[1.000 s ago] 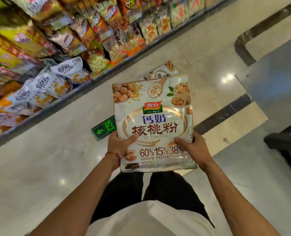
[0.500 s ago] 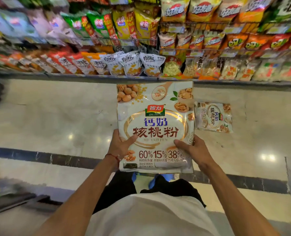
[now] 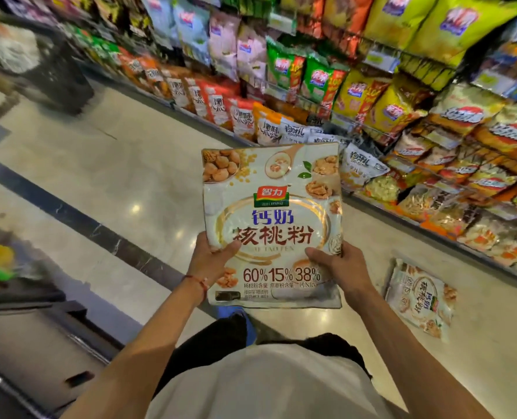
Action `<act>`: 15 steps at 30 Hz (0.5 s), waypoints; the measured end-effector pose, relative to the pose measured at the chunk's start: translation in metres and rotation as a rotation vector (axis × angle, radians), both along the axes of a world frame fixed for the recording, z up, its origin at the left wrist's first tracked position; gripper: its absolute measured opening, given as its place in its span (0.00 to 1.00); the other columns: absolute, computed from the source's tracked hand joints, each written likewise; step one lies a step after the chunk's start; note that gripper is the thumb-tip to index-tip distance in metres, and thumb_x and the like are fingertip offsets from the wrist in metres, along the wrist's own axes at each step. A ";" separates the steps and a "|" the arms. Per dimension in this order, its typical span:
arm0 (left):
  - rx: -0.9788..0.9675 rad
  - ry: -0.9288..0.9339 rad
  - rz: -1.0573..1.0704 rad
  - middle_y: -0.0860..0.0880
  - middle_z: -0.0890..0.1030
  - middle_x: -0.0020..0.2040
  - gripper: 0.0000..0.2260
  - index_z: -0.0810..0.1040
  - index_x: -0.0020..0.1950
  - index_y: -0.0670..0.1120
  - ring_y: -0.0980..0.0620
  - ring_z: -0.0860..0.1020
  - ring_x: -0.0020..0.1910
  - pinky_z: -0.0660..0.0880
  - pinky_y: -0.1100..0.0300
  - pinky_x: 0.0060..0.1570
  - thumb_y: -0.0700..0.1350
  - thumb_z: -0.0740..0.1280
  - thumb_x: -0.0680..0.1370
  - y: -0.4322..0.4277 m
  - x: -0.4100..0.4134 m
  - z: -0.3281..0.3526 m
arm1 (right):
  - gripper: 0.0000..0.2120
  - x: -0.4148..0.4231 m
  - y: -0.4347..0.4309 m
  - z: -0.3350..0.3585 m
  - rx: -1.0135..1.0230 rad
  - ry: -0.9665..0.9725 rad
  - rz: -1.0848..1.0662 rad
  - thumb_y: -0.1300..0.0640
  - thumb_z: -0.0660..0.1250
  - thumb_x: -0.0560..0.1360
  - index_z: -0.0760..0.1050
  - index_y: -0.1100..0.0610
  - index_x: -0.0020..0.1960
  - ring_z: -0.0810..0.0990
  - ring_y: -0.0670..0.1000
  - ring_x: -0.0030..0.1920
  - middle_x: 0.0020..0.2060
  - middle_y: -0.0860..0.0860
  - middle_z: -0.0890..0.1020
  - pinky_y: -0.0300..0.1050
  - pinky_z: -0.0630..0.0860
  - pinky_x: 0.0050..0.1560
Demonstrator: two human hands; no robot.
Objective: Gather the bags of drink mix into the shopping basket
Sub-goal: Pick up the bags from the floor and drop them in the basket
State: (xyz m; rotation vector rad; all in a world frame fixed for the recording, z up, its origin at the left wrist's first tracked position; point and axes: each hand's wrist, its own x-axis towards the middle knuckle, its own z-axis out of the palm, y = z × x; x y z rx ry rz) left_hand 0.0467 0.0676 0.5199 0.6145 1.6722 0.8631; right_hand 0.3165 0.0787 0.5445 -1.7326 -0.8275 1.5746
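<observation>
We see a glossy cream tiled floor (image 3: 106, 164) crossed by a dark stripe (image 3: 78, 222) running from nine o'clock toward the centre. A white drink mix bag (image 3: 420, 300) lies flat on it at four o'clock. Shelves (image 3: 387, 95) from twelve to three o'clock carry packed snack bags (image 3: 320, 80).

I'm looking down a supermarket aisle. The floor (image 3: 106, 164) is glossy cream stone, crossed by a dark marbled stripe (image 3: 78, 222) running diagonally from the left edge. Small bright spots of ceiling light reflect off the polish. Shelving (image 3: 357, 95) stretches across the top and down the right side, packed with snack packets in orange, green, yellow and white. At far left a dark fixture (image 3: 33, 322) sits blurred, and I can't tell what it is.
</observation>
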 end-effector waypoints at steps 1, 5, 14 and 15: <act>0.004 -0.014 0.014 0.47 0.83 0.53 0.21 0.70 0.61 0.44 0.50 0.84 0.47 0.81 0.61 0.33 0.44 0.77 0.74 0.009 -0.021 -0.001 | 0.11 -0.019 0.013 0.001 0.004 -0.013 0.011 0.63 0.79 0.72 0.84 0.59 0.54 0.89 0.55 0.43 0.44 0.54 0.89 0.45 0.85 0.38; 0.031 -0.063 0.059 0.45 0.84 0.55 0.24 0.72 0.63 0.44 0.46 0.85 0.51 0.84 0.52 0.41 0.41 0.78 0.72 0.040 -0.112 -0.002 | 0.13 -0.104 0.066 0.006 0.008 -0.022 0.064 0.63 0.80 0.71 0.84 0.61 0.54 0.89 0.58 0.45 0.46 0.57 0.89 0.56 0.86 0.48; 0.162 -0.018 0.277 0.46 0.85 0.55 0.22 0.74 0.64 0.42 0.48 0.86 0.49 0.83 0.55 0.40 0.40 0.78 0.73 0.101 -0.271 0.014 | 0.13 -0.280 0.183 0.021 0.082 -0.022 0.265 0.64 0.79 0.71 0.84 0.63 0.55 0.89 0.57 0.45 0.47 0.56 0.89 0.50 0.86 0.45; 0.167 -0.010 0.309 0.46 0.85 0.55 0.22 0.74 0.63 0.43 0.48 0.85 0.50 0.84 0.53 0.42 0.41 0.78 0.73 0.107 -0.288 0.012 | 0.14 -0.300 0.197 0.021 0.083 -0.016 0.298 0.64 0.79 0.71 0.84 0.63 0.55 0.89 0.58 0.46 0.47 0.57 0.89 0.52 0.86 0.48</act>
